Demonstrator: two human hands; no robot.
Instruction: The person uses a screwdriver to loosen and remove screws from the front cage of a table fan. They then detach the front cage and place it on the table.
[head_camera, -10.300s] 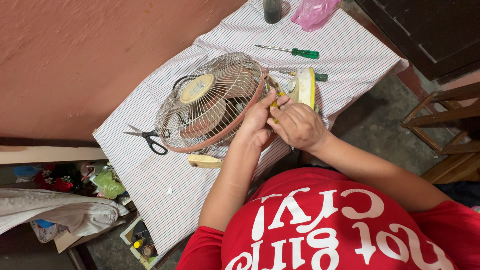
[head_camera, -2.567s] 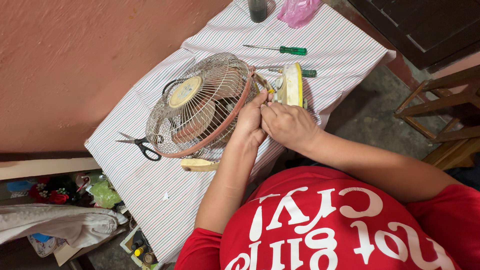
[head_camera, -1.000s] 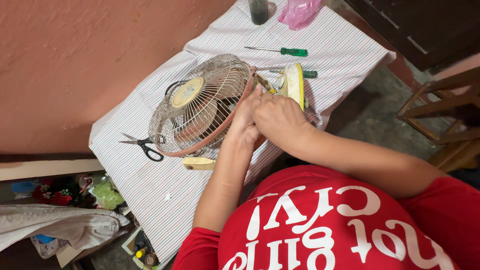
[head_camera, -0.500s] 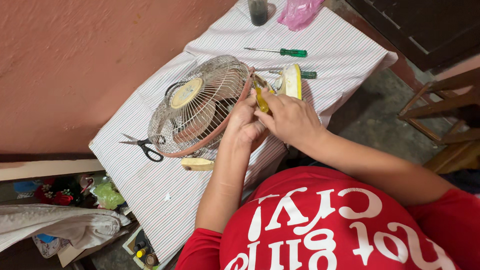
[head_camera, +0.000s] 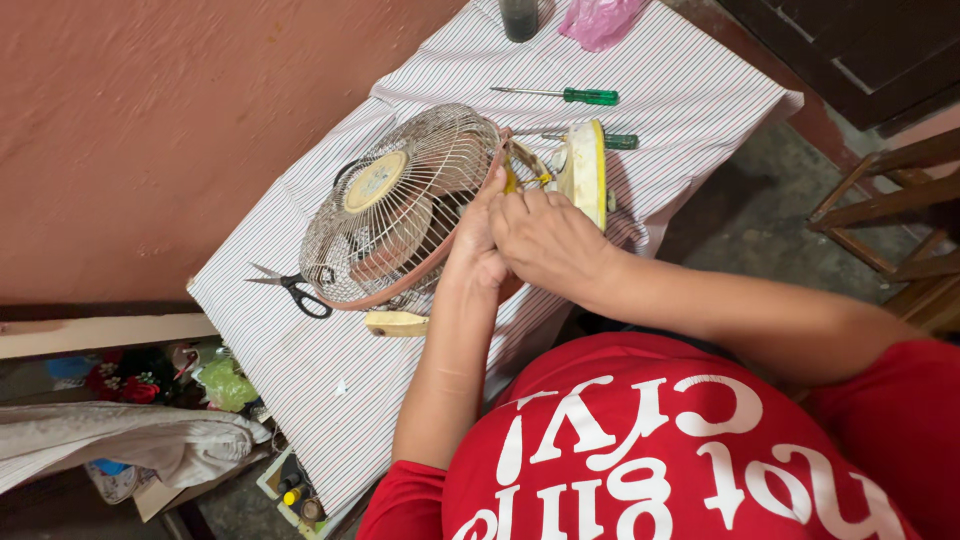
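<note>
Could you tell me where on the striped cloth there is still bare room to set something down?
The near end of the striped cloth, below the scissors and the cream part, is bare. A smaller patch lies right of the green screwdriver. Around the fan, where left hand and right hand meet, it is crowded.

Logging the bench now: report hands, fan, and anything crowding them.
Left hand and right hand both on fan behind its cage; grip unclear. Fan lying on striped cloth. Scissors, green screwdriver lie apart.

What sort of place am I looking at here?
Probably a home repair corner: a small fan lies on a striped cloth-covered table with screwdrivers and scissors, against a plastered wall.
</note>
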